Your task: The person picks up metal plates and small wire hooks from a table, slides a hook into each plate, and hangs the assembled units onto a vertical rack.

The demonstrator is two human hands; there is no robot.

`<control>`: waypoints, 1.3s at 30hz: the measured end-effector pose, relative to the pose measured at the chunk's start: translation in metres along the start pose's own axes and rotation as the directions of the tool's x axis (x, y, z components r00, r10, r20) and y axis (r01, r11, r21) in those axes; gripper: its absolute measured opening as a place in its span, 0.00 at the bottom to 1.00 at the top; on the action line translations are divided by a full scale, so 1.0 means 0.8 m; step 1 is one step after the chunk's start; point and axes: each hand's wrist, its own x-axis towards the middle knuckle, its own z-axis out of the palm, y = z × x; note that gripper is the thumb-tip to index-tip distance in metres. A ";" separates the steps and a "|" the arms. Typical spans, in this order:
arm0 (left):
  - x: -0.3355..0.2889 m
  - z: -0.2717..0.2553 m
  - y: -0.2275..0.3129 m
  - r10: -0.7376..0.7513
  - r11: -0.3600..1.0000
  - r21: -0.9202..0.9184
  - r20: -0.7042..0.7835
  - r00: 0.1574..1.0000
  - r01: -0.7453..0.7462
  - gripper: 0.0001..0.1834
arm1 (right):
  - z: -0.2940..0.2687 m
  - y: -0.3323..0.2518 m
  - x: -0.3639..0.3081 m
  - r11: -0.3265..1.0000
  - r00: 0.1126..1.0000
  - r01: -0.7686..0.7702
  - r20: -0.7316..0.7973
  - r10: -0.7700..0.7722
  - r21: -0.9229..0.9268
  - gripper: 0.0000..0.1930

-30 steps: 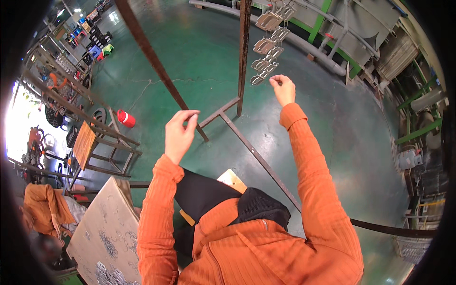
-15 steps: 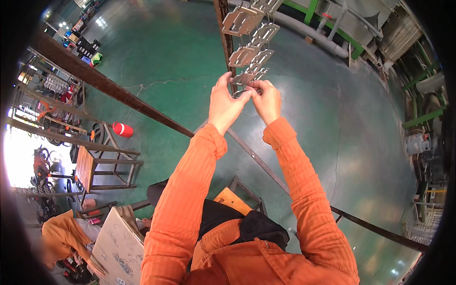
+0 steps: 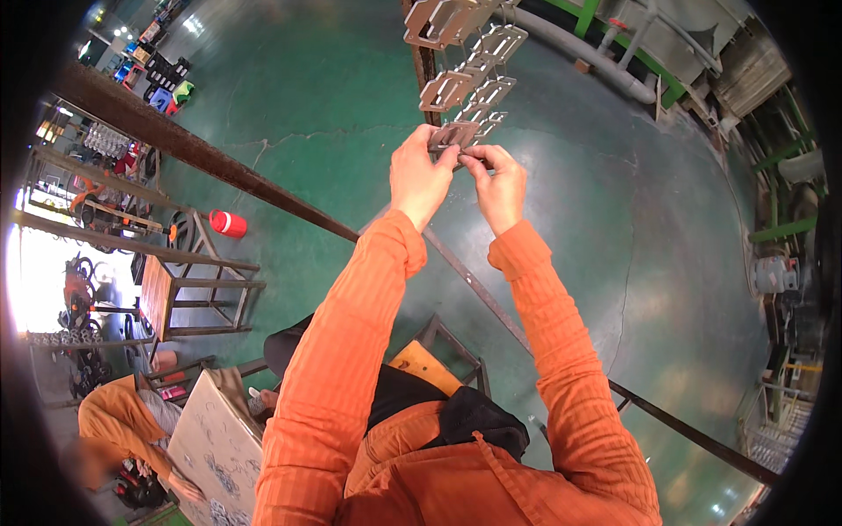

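Note:
Flat metal brackets [image 3: 445, 90] with cut-out slots hang in linked rows, one below another, at the top middle. My left hand [image 3: 416, 180] is closed on the left edge of a low bracket [image 3: 455, 134], thumb toward its lower edge. Close beside it, my right hand [image 3: 501, 186] pinches with thumb and forefinger at the bottom of that bracket. What sits between those right fingertips is too small and covered to make out. Both arms, in orange sleeves, reach forward and up.
A rusty beam [image 3: 210, 162] slants across the left, and a thin bar [image 3: 478, 289] runs below my hands. A wooden-topped stand [image 3: 158, 298], a red container [image 3: 228, 223] and a co-worker at a table [image 3: 206, 421] are at left. Pipes [image 3: 579, 54] line the far right.
The hanging brackets appear slightly lower and spread differently. My right hand has shifted a little right, its fingertips still by the low bracket. My left hand keeps its hold.

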 end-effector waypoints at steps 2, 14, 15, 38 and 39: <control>0.000 0.001 0.002 -0.007 1.000 -0.024 0.017 1.000 0.008 0.12 | -0.001 0.006 -0.002 0.999 1.000 0.028 -0.016 -0.027 0.017 0.04; 0.003 0.000 -0.002 0.012 0.995 -0.097 0.049 0.999 -0.008 0.10 | -0.019 -0.007 0.000 0.974 0.991 0.130 0.045 -0.124 -0.188 0.03; 0.004 -0.002 -0.001 0.009 0.996 -0.094 0.049 0.999 -0.005 0.10 | -0.020 -0.008 0.000 0.972 0.991 0.133 0.044 -0.127 -0.196 0.03; -0.195 -0.168 0.034 -0.053 0.933 -0.337 0.224 0.973 0.128 0.48 | -0.064 -0.194 -0.075 0.934 0.724 -0.328 0.673 0.152 0.142 0.06; -0.211 -0.185 0.032 -0.049 0.900 -0.421 0.160 0.986 0.113 0.42 | -0.042 -0.213 -0.088 0.933 0.674 -0.327 0.729 0.116 0.154 0.06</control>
